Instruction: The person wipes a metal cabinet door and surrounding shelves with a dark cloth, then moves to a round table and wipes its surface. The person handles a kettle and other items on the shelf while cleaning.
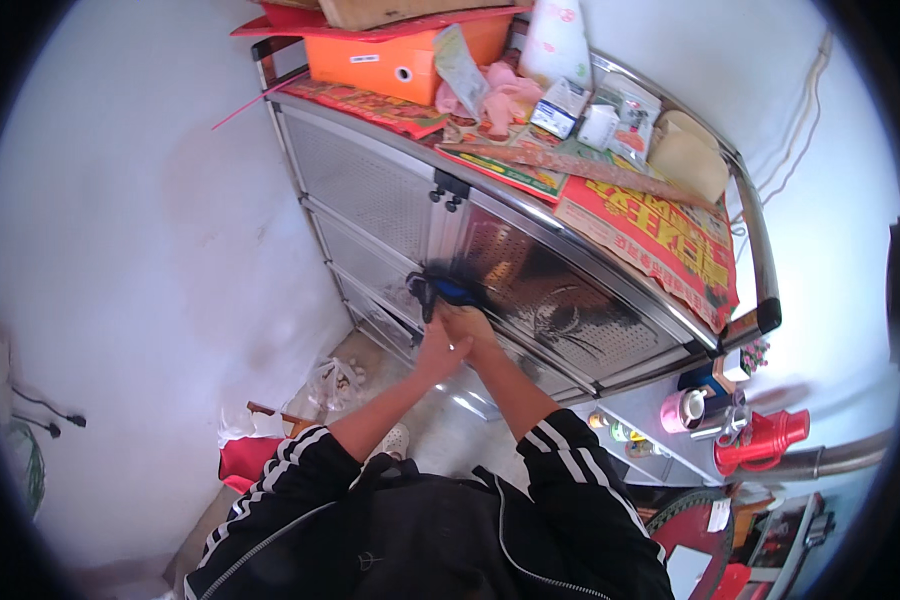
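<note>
A crumpled dark cloth with a blue patch (pixel 454 291) is bunched up before the metal cabinet (pixel 367 184). My right hand (pixel 466 324) has its fingers around the cloth's lower side. Beside it, my left hand (pixel 441 351) reaches up and pinches the cloth's dark left end, its thumb lying across my right wrist. Both hands are close to the middle of the cabinet's perforated doors; I cannot tell whether the cloth touches them. Dark round knobs (pixel 444 196) sit at the top where the doors meet. A dark patterned panel (pixel 562 300) shows on the right door.
On the cabinet top are an orange box (pixel 379 64), pink gloves (pixel 506 94), small cartons (pixel 561 109), a long stick (pixel 570 161) and red printed sheets (pixel 645 232). At right stand a red thermos (pixel 761 442) and a pink mug (pixel 681 410). A plastic bag (pixel 335 384) lies on the floor.
</note>
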### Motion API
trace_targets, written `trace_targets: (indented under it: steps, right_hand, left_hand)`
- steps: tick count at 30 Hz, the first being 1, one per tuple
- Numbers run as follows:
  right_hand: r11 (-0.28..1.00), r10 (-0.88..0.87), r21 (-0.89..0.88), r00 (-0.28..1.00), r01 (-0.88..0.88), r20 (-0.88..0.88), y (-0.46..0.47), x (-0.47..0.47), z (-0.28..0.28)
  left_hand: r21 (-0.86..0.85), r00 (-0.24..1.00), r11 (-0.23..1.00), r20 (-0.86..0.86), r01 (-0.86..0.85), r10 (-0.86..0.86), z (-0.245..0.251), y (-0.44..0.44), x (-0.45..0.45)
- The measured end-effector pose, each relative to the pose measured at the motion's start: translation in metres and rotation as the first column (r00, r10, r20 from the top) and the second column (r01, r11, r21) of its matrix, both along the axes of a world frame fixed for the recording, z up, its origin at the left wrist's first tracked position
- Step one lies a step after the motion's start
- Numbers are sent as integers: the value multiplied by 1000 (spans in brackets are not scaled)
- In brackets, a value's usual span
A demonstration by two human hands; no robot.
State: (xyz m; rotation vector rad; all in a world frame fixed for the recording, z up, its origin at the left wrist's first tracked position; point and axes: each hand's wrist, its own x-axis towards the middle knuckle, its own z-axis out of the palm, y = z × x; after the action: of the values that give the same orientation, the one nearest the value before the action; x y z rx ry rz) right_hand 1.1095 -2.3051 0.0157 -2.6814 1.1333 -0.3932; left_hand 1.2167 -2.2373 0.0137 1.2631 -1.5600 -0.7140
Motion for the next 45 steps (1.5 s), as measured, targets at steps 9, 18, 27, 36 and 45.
trace_targets:
  steps: [9,18,27,36,45]
  right_hand:
    - [945,-173,299,979,135,106,45,-63,11]
    - [861,-192,-506,888,-52,-419,146,-190,36]
    - [853,-463,-364,865,375,-194,227,-237,69]
    - [463,-371,-364,549,809,749,253,-252,158]
    - [569,-283,-129,340,813,897,180,-193,160]
  left_hand:
    - [183,965,948,-77,260,-250,13,37,-46]
    - [46,854,867,157,496,-496,31,98,-135]
    - [164,687,708,170,687,-706,89,120,-155]
    - [-371,758,682,101,630,-645,217,93,-172]
    - [-813,802,99,534,574,-267,312,63,-238]
